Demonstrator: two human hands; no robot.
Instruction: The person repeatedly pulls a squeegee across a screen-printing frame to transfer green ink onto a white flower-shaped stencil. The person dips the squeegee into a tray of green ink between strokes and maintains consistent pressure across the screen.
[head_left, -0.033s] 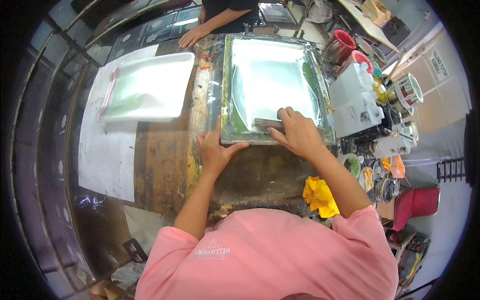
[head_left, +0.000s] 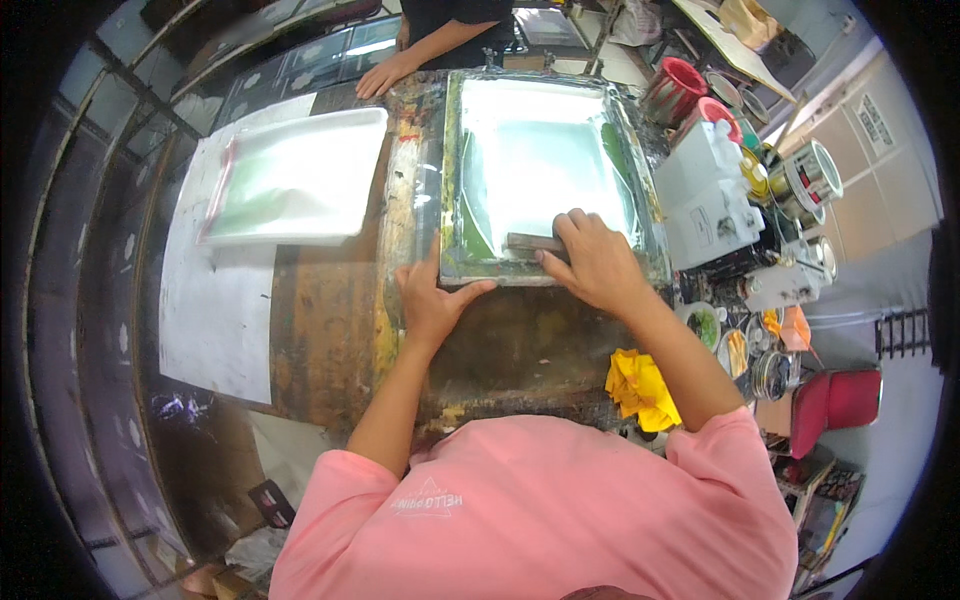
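— Leaning over the stained worktable [head_left: 320, 330], you had both arms stretched out ahead of your pink shirt [head_left: 540, 510]. Where did the hands sit?

— Your left hand [head_left: 432, 300] lay open and flat, palm down, with its fingers spread on the near edge of the screen frame [head_left: 452, 190], at the near left corner. Your right hand [head_left: 597, 262] was closed around the squeegee [head_left: 532, 242], a short dark bar lying across the mesh just inside the frame's near edge.

— And the frame itself?

— It lay flat on the table, right of centre, its pale mesh [head_left: 540, 150] smeared with green ink, thickest along the left and right sides. (How hard the blade pressed on the mesh, I couldn't tell.)

— What was near you on the right?

— A crumpled yellow rag [head_left: 640, 388] sat at the table's near right corner, just beside your right forearm. Beyond it, small open pots [head_left: 745, 350] and paint tins [head_left: 812, 175] crowded the right side, along with a white box-like container [head_left: 705, 195] touching the frame's right edge.

— And on the left?

— A white sheet [head_left: 215, 310] covered the table's left part, and on it, further away, lay a white tray [head_left: 300, 180] tinted green, well apart from your left hand.

— Anyone else?

— At the far edge another person's hand [head_left: 385, 72] rested flat on the table, just beyond the frame's far left corner. Two red buckets [head_left: 675, 88] stood further right.
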